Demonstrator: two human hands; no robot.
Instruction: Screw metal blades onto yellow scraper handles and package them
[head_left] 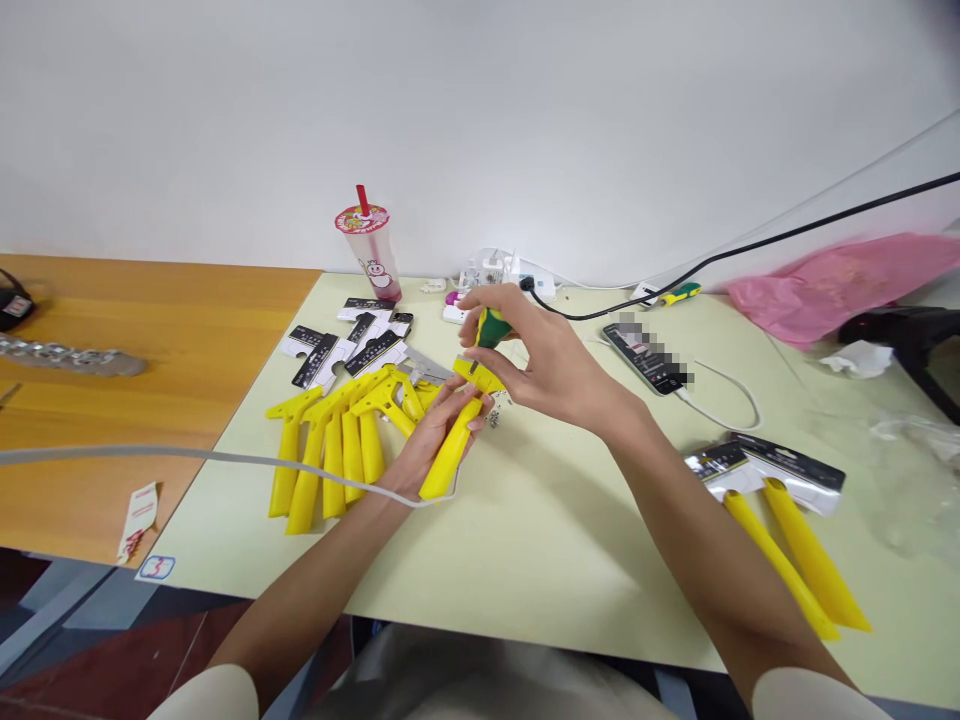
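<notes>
My left hand is closed round a yellow scraper, its handle slanting down toward me. In my right hand is a screwdriver with a green and yellow handle, held upright over the scraper's head; its shaft points down at the yellow plastic. Small screws lie on the table beside the left fingers. Left of that hand is a row of similar yellow scrapers, with flat grey metal strips behind them.
Black and white cards and a drink cup stand at the back left. A charging phone, a second screwdriver, a pink bag and yellow handles are on the right. A grey cable crosses before my left wrist.
</notes>
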